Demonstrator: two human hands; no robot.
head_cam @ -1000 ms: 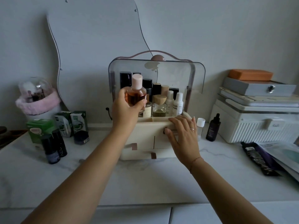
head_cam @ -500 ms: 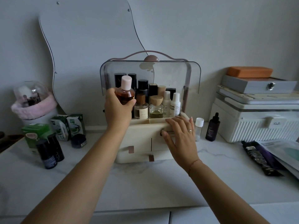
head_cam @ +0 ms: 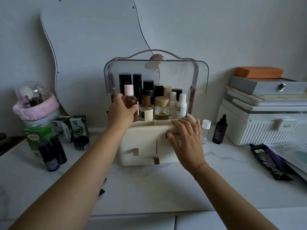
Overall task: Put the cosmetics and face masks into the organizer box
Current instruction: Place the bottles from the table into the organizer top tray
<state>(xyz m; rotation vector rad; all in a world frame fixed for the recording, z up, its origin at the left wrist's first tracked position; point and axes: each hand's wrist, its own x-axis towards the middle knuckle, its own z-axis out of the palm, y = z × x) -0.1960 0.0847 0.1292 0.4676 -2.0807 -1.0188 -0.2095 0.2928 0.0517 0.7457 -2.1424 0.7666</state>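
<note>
A cream organizer box [head_cam: 142, 135] with a raised clear lid [head_cam: 179, 75] stands at the middle of the marble counter. Several bottles fill its upper compartment. My left hand [head_cam: 118, 110] grips an amber bottle with a pink cap [head_cam: 130, 98] at the compartment's front left. My right hand [head_cam: 186, 138] lies flat on the box's front right rim, fingers spread. Face mask packets [head_cam: 294, 155] and a dark sachet [head_cam: 267, 161] lie at the right. A small white-capped bottle [head_cam: 206, 130] and a dark dropper bottle [head_cam: 220, 130] stand right of the box.
Green cartons [head_cam: 69, 127], two dark bottles [head_cam: 53, 155] and a dark jar [head_cam: 81, 142] stand at the left. A pink-trimmed brush holder [head_cam: 33, 105] sits far left. White cases [head_cam: 265, 122] are stacked at the right. A wavy mirror [head_cam: 93, 47] leans on the wall.
My left hand has lowered the amber bottle into the front left of the box's upper compartment. My right hand has stayed on the box's rim.
</note>
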